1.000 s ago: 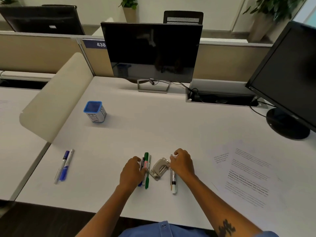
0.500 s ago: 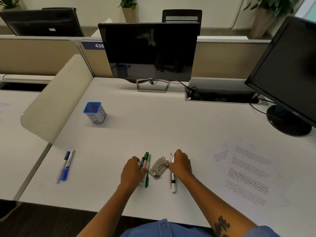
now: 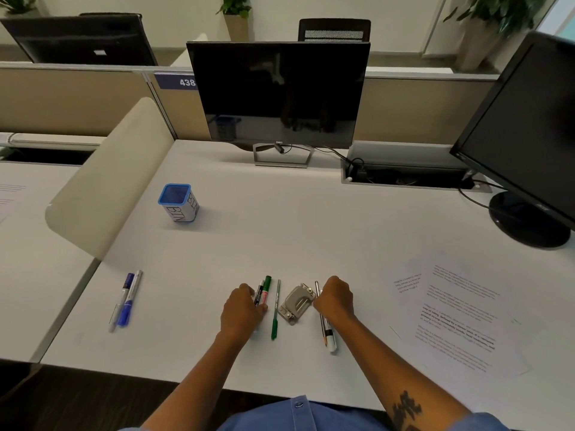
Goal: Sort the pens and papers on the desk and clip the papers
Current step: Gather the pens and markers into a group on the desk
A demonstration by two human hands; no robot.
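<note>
Where the right hand [image 3: 334, 298] curls, its grip hides the pens [image 3: 326, 332].

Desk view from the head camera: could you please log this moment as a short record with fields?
left hand: on the green and red markers
right hand: curled over the white pen and pencil
between the hands: thin green pen, grey metal clip
far left: two blue pens
right: printed white papers, unclipped
behind: blue-rimmed cup marked BIN
</note>
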